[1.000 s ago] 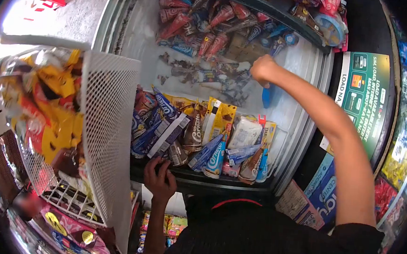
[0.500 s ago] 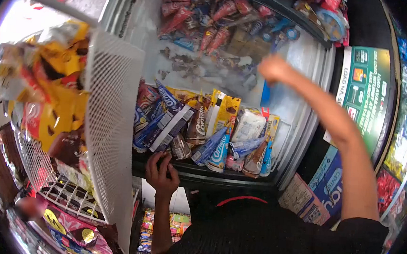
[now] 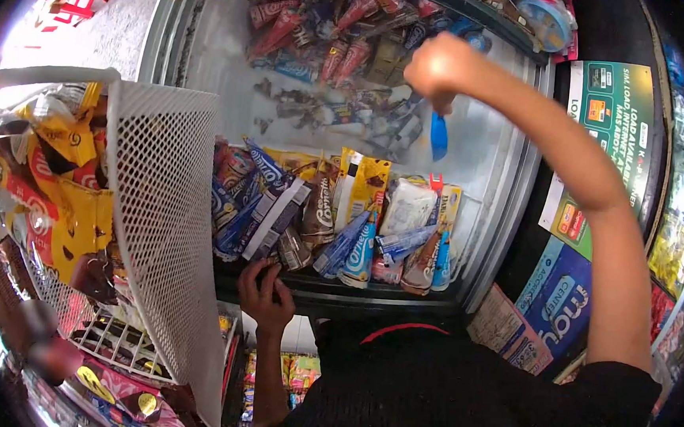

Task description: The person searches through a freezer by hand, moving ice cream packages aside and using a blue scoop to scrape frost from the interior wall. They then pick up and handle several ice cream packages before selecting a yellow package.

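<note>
My left hand (image 3: pixel 266 295) rests with fingers apart on the black front edge of a chest freezer (image 3: pixel 202 53). Beside it lie wrapped ice cream cones (image 3: pixel 361 253) and yellow ice cream packs (image 3: pixel 360 187), crowded along the near side. My right hand (image 3: pixel 439 66) is closed in a fist over the freezer's middle. A flat blue scraper-like piece (image 3: pixel 439 135) sticks out below that fist, its grip end hidden by the fingers. To the left of the blue piece, loose frost and dark bits (image 3: pixel 325 113) are spread over the icy surface.
More red and blue cones (image 3: pixel 356 12) are heaped at the far side. A white mesh basket (image 3: pixel 164 201) holding yellow packs (image 3: pixel 49 209) stands at the left. Signs, including a green poster (image 3: pixel 614 121), line the right. Snack packs (image 3: pixel 299 373) hang below the freezer's front.
My right hand has moved up and to the left, and the blue piece has tilted below it. My left hand stays on the front edge. The whole view has shifted slightly.
</note>
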`<move>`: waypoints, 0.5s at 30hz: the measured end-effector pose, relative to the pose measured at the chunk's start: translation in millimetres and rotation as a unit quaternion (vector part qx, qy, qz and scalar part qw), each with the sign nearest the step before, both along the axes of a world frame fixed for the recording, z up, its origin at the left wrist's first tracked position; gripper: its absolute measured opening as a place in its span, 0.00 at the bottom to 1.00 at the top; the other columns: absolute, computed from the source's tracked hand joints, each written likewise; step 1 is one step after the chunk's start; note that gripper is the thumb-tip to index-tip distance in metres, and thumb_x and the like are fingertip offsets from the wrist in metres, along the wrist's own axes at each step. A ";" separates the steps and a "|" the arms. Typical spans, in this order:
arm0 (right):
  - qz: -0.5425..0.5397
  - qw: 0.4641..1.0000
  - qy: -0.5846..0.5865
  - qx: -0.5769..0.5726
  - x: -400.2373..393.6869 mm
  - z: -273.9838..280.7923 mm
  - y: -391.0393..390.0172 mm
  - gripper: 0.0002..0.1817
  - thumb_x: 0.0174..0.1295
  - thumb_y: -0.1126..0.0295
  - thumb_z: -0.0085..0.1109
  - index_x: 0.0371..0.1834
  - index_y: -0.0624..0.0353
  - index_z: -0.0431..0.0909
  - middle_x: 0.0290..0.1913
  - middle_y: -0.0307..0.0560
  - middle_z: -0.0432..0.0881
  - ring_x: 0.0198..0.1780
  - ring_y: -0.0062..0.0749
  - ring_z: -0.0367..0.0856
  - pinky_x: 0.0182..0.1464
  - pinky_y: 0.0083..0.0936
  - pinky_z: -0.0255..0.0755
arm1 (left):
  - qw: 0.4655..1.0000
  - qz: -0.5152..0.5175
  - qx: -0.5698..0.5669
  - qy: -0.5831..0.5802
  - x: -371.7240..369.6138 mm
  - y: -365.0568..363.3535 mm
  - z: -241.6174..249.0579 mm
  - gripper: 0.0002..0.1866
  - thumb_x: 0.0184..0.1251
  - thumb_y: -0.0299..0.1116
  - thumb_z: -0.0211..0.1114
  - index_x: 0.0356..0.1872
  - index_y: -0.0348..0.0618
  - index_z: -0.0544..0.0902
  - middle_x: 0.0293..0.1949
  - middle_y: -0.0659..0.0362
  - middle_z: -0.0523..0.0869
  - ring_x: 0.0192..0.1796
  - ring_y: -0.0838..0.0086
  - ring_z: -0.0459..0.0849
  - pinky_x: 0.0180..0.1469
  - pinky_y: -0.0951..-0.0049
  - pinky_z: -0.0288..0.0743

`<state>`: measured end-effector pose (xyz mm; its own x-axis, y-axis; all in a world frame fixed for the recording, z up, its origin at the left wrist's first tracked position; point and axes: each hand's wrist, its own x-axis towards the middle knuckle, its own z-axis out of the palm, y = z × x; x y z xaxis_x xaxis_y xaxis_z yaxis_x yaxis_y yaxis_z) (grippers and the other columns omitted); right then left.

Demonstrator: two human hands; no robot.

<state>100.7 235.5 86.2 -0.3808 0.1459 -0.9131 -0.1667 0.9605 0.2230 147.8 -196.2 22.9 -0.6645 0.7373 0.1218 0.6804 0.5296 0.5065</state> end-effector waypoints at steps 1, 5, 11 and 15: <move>0.003 1.000 0.003 -0.002 8.0 0.4 1.7 0.11 0.32 0.67 0.69 0.25 0.50 0.85 0.33 0.46 0.85 0.39 0.38 0.84 0.36 0.38 0.76 | 1.000 0.004 0.002 -0.002 0.1 -1.0 1.3 0.12 0.64 0.28 0.50 0.40 0.39 0.82 0.46 0.52 0.76 0.50 0.59 0.73 0.50 0.57 0.70; -0.029 0.999 -0.017 -0.032 63.3 -102.2 6.6 0.21 0.28 0.63 0.71 0.32 0.50 0.86 0.36 0.43 0.85 0.40 0.37 0.84 0.38 0.36 0.77 | 1.000 0.018 0.001 -0.002 -0.5 -7.5 0.9 0.12 0.64 0.29 0.50 0.41 0.39 0.82 0.47 0.52 0.76 0.51 0.59 0.73 0.51 0.56 0.70; 0.034 0.997 0.036 -0.052 35.4 -46.5 -3.4 0.18 0.30 0.61 0.72 0.30 0.51 0.86 0.33 0.46 0.85 0.38 0.38 0.84 0.37 0.36 0.77 | 1.000 0.006 0.007 -0.013 -0.1 -10.7 -0.6 0.12 0.64 0.28 0.51 0.41 0.39 0.82 0.46 0.52 0.77 0.50 0.58 0.75 0.50 0.56 0.71; 0.052 0.997 -0.058 -0.001 18.4 -11.0 -7.7 0.19 0.31 0.60 0.71 0.31 0.52 0.85 0.33 0.46 0.85 0.39 0.37 0.84 0.37 0.33 0.77 | 1.000 0.028 0.011 0.006 0.3 -4.0 -0.2 0.11 0.60 0.26 0.52 0.38 0.41 0.82 0.45 0.53 0.78 0.48 0.58 0.76 0.47 0.58 0.73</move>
<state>119.1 227.9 75.2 -0.2864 0.1097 -0.9518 -0.2903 0.9368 0.1953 148.1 -200.2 22.7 -0.7029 0.6964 0.1448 0.6561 0.5562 0.5102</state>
